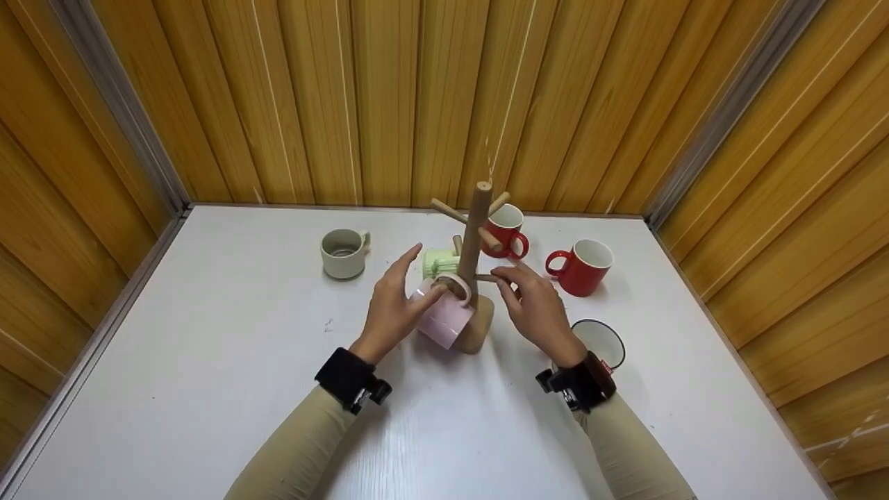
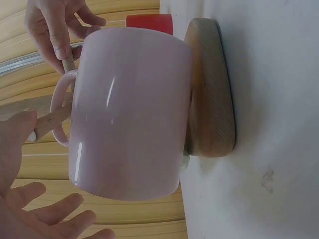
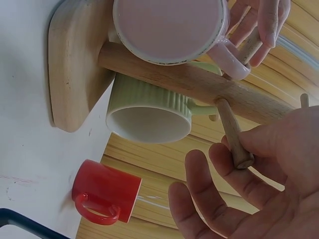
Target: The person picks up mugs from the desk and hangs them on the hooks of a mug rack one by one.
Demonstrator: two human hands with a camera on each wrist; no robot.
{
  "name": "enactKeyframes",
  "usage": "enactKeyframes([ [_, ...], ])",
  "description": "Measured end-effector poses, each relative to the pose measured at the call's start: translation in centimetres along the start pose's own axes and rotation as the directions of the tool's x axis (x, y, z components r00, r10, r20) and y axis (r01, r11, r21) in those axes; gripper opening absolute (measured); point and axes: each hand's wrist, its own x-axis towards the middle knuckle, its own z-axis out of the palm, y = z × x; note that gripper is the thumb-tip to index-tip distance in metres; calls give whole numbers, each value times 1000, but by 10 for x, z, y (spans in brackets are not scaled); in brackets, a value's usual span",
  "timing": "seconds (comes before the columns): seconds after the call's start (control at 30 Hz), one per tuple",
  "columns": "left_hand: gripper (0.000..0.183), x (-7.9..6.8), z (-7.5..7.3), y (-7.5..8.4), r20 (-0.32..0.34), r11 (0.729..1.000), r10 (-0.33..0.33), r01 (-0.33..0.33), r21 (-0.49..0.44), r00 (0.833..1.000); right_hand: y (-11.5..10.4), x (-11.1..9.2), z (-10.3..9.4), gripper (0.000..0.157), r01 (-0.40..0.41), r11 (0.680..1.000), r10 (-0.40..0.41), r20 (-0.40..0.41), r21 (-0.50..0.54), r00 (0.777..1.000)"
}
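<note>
A wooden mug tree (image 1: 474,236) stands on the white table between both hands. On a low peg at its near left, a pink mug (image 1: 444,323) hangs tilted by its handle. My left hand (image 1: 392,312) is beside this mug, its thumb at the tip of the peg (image 2: 52,121) that passes through the handle; the other fingers are spread apart from the mug. With thumb and index finger, my right hand (image 1: 538,305) pinches a bare peg (image 3: 230,130) on the right side. A ribbed green mug (image 3: 149,109) hangs behind the post, partly hidden in the head view.
Left of the tree stands a grey-green mug (image 1: 343,262). One red mug (image 1: 494,243) is behind the tree, and another red mug (image 1: 585,274) is to the right. A white mug with a dark rim (image 1: 599,342) sits partly behind the right wrist. Wood-patterned walls (image 1: 382,104) enclose the table.
</note>
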Motion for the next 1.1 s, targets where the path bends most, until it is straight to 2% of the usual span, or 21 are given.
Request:
enactKeyframes([
  [0.3, 63, 1, 1, -1, -56, 999, 25, -24, 28, 998, -2, -5, -1, 22, -15, 1000, 15, 0, 3, 1000],
  [0.67, 40, 3, 3, -4, -124, 998, 49, -43, 51, 991, -9, -16, 1, 21, 22, 1000, -22, -33, -1, 999],
  [1.1, 30, 5, 4, -3, -249, 997, 35, -19, 69, 968, -19, -27, 4, 25, 69, 997, -70, -49, -22, 996],
])
